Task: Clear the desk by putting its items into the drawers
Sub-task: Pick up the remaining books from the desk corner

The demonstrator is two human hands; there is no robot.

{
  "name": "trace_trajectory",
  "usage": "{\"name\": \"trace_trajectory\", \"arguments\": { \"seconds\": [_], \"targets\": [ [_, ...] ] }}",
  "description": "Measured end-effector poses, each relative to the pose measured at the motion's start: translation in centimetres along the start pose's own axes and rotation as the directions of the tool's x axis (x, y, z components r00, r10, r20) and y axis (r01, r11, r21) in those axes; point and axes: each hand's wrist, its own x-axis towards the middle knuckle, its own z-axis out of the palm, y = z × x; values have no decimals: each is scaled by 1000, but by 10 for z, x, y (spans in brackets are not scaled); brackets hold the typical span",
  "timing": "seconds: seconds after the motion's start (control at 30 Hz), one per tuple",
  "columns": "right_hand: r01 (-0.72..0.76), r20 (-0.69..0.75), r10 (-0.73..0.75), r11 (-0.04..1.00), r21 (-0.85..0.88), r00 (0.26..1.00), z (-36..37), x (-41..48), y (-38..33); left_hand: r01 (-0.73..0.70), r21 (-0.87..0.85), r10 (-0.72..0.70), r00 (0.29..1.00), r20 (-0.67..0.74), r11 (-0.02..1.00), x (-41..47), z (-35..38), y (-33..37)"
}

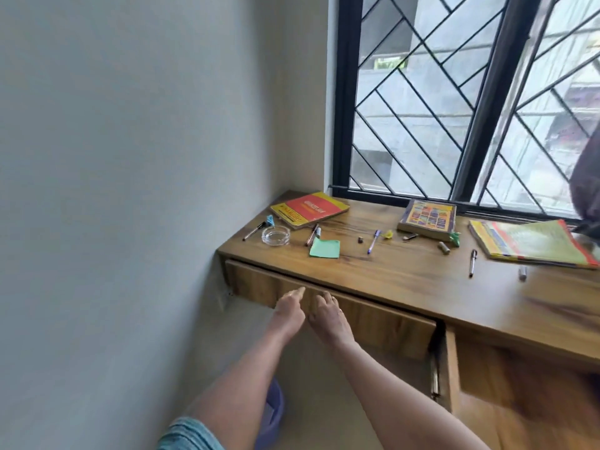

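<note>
A wooden desk (406, 280) under the window carries a red-and-yellow book (310, 209), a glass ashtray (276, 237), a green sticky note (325, 248), several pens such as a blue pen (373, 241) and a black pen (473, 262), a colourful book (427, 219) and a stack of notebooks (532, 245). Below the top, the left drawer (253, 284) stands slightly out. My left hand (289, 308) reaches at its front with the forefinger stretched. My right hand (328, 316) is beside it, fingertips at the drawer front. Neither hand holds anything.
A second drawer (487, 375) on the right stands ajar. Small scraps and a short cylinder (444, 247) lie among the pens. A plain wall closes the left side. A purple bucket (272, 414) sits on the floor below my arms. A dark object (587, 177) hangs at the far right.
</note>
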Motion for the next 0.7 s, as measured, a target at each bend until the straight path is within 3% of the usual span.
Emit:
{"name": "trace_trajectory", "arguments": {
  "seconds": [0.17, 0.33, 0.4, 0.5, 0.7],
  "targets": [
    [-32, 3, 32, 993, 113, 999, -6, 48, -29, -30, -42, 30, 1000, 1, 999, 41, -21, -7],
    [-185, -63, 226, 904, 385, 972, -20, 118, -40, -20, -52, 23, 998, 64, 998, 91, -37, -13],
    [-258, -66, 344, 805, 535, 937, -24, 156, -42, -4, -46, 6, 998, 56, 999, 121, -45, -18],
    [-344, 16, 508, 560, 754, 861, -29, 228, -40, 30, -36, -31, 999, -12, 999, 179, -57, -24],
    [-379, 181, 598, 223, 898, 781, -55, 358, -16, 172, -28, -173, 984, -34, 985, 308, -71, -26]
  ]
}}
